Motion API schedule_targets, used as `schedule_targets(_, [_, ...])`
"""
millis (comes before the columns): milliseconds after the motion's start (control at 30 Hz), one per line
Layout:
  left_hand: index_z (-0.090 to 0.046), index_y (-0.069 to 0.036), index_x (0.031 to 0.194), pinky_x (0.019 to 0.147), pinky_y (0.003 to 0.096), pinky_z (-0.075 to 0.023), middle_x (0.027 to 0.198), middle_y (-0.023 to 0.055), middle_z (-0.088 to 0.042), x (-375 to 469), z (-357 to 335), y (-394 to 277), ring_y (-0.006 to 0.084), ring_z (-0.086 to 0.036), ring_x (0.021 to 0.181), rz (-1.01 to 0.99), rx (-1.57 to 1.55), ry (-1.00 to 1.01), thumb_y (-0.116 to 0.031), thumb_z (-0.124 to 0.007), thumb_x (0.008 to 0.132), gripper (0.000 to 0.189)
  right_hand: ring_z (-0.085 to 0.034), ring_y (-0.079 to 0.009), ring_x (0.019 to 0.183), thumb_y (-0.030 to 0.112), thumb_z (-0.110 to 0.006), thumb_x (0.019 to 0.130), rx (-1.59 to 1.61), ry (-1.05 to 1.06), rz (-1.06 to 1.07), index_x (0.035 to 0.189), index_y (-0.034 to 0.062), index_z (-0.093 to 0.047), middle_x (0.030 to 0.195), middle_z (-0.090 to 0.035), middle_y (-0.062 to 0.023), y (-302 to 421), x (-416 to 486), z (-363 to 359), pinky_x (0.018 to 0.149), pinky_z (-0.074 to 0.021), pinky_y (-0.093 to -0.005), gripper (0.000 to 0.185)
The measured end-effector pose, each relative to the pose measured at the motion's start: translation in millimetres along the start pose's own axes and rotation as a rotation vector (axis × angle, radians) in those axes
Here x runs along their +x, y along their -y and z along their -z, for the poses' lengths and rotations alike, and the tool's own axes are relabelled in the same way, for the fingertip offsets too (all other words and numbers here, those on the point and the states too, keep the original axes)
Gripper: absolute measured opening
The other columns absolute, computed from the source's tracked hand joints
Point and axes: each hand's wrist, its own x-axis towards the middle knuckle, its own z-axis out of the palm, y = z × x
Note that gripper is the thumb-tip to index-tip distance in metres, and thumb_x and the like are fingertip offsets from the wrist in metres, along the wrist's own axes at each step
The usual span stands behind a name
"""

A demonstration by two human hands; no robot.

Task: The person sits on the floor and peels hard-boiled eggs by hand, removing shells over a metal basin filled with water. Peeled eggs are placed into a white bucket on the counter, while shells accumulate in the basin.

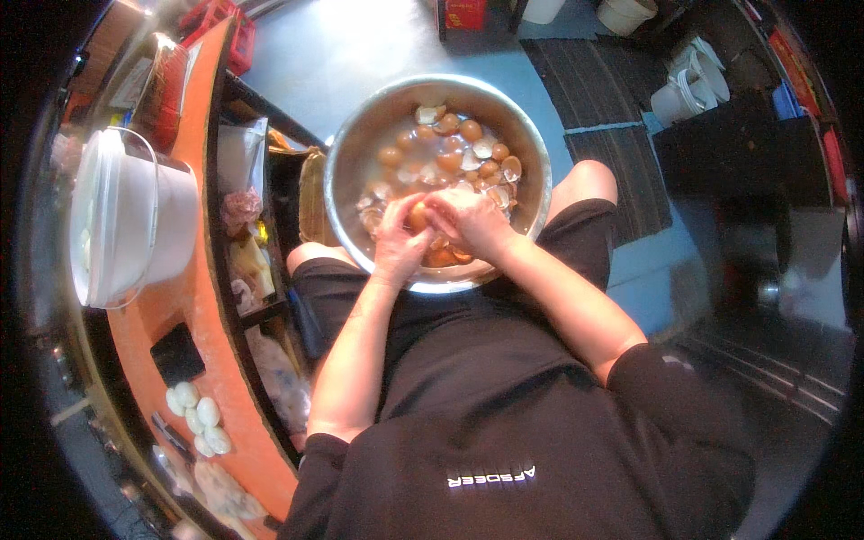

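Observation:
A large metal basin (pixel 335 196) rests between my knees, holding cloudy water, brown eggs (pixel 449 160) and broken eggshells (pixel 498 196). Above its near part, my left hand (pixel 398 236) grips a brown egg (pixel 418 217) from the left side. My right hand (pixel 466 219) meets it from the right, fingers bent against the same egg; whether shell has come off it is too small to tell. More brown shell pieces (pixel 442 256) lie just below my hands, near the basin's near wall. Several peeled white eggs (pixel 208 412) sit on the orange counter to the left.
On the orange counter (pixel 236 405) at the left stands a white lidded bucket (pixel 169 223), with a black flat object (pixel 177 353) nearer me. Shelves with bags are below. Dark mats (pixel 617 175) cover part of the floor at right, near white buckets (pixel 682 94).

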Motion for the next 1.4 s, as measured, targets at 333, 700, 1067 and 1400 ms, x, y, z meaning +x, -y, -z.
schedule_targets(333, [-0.062,0.001,0.123,0.092,0.0306,-0.0512,0.115,0.0105,-0.066,-4.0,-0.6,6.9,0.0164,-0.063,0.104,0.11,-0.1,0.025,-0.016,-0.079,0.082,0.048,-0.068,-0.0326,0.087,0.014,-0.062,0.092,0.284,-0.162,-0.4,0.112,0.0069,-0.06,0.091,-0.067,-0.018,-0.4,-2.6,-13.5,0.075,-0.0539,-0.0401,0.021])
schedule_targets(700, [-0.065,-0.001,0.122,0.093,0.0319,-0.0513,0.114,0.0126,-0.066,-2.7,1.3,8.5,0.0202,-0.064,0.105,0.119,-0.126,0.008,-0.013,-0.077,0.078,0.047,-0.067,-0.0329,0.084,0.013,-0.057,0.094,-0.063,-0.083,0.068,0.11,0.004,-0.059,0.092,-0.066,-0.0171,8.0,-6.6,-13.3,0.074,-0.0545,-0.0407,0.018])
schedule_targets(1067, [-0.061,0.001,0.126,0.087,0.0274,-0.0541,0.112,0.0106,-0.067,-0.4,8.3,1.9,0.015,-0.064,0.101,0.348,-0.529,0.054,-0.008,-0.08,0.08,0.051,-0.066,-0.0396,0.094,0.02,-0.057,0.094,0.094,-0.038,-0.385,0.107,0.0046,-0.058,0.097,-0.068,-0.0202,-8.6,-3.5,-28.8,0.08,-0.0528,-0.0478,0.021])
schedule_targets(1400, [-0.056,0.003,0.128,0.089,0.0299,-0.0542,0.12,0.0092,-0.064,-2.0,3.3,14.3,0.0162,-0.064,0.105,0.243,-0.568,0.052,-0.001,-0.076,0.082,0.05,-0.067,-0.0399,0.084,0.023,-0.055,0.096,0.187,-0.039,-0.25,0.104,0.0044,-0.061,0.094,-0.066,-0.0216,13.6,4.5,-19.7,0.073,-0.0532,-0.0474,0.02])
